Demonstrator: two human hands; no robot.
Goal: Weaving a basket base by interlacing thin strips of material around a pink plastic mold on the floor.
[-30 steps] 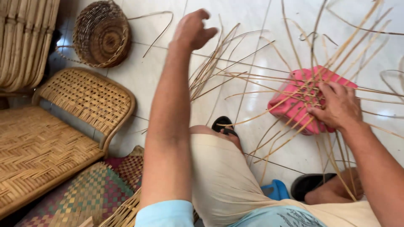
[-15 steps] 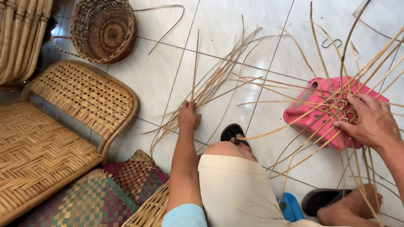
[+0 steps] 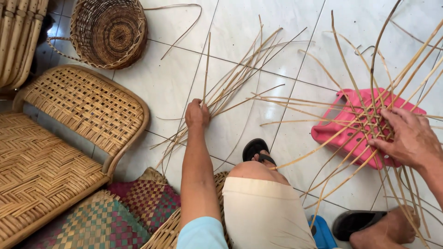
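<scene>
Your left hand (image 3: 197, 114) is down on the white tile floor (image 3: 184, 78), reaching out from your knee, w/ fingers curled down onto the near ends of a loose bundle of cane strips (image 3: 235, 78). Whether they actually pinch a strip, you can't tell from this angle. The bundle fans away from that hand toward the upper right, lying flat on the tiles.

Your right hand (image 3: 408, 138) rests on the half-woven base (image 3: 369, 122), fingers spread a bit and pressed flat on the crossing strips, thumb side toward you. That woven start sits on top of a pink plastic stool (image 3: 330, 131), and its long spokes (image 3: 350, 69) stick out in all directions, some arching up.

Other stuff around you: a round dark wicker basket (image 3: 110, 32) at top left, well apart from both hands; a woven rattan chair (image 3: 69, 124) on your left; a checked woven mat (image 3: 115, 216) (green, red, tan) beside its front edge. Your feet are in black sandals (image 3: 256, 150), one just beside the left forearm, the other at bottom right.
</scene>
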